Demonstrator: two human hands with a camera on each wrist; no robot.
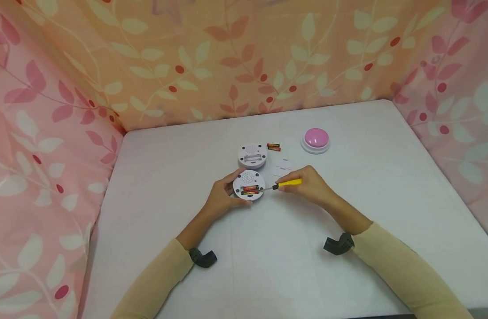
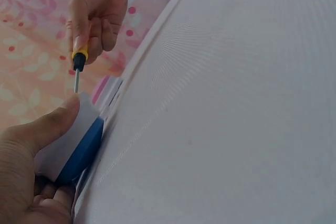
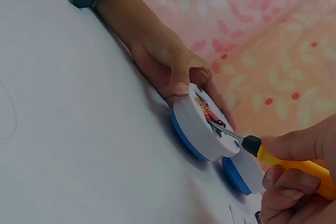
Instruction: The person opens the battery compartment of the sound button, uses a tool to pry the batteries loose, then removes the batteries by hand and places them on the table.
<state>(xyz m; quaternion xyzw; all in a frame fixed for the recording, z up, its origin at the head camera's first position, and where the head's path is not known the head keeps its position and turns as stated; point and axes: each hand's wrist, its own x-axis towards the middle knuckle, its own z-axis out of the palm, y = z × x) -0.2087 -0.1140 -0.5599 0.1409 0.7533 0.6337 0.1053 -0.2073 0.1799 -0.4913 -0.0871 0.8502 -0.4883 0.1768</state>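
Observation:
My left hand (image 1: pixel 224 195) grips a round white push-button light (image 1: pixel 249 177) with a blue underside, turned bottom up. Two red-and-gold batteries (image 1: pixel 250 189) lie in its uncovered compartment. Between thumb and fingers, my right hand (image 1: pixel 309 185) holds a screwdriver (image 1: pixel 289 182) with a yellow handle and black collar. The metal shaft (image 3: pixel 227 130) reaches into the compartment, its tip right at the end of the batteries. In the left wrist view, the thumb (image 2: pixel 55 124) lies along the edge of the white casing (image 2: pixel 68 140), which hides the batteries.
Just behind stands a second upturned white device (image 1: pixel 252 155), its battery slot bare. Two loose batteries (image 1: pixel 273 147) lie beside it, near thin white covers (image 1: pixel 283 165). A pink-domed button device (image 1: pixel 316 138) sits farther right. Floral curtains (image 1: pixel 244 57) border the white table (image 1: pixel 168 168).

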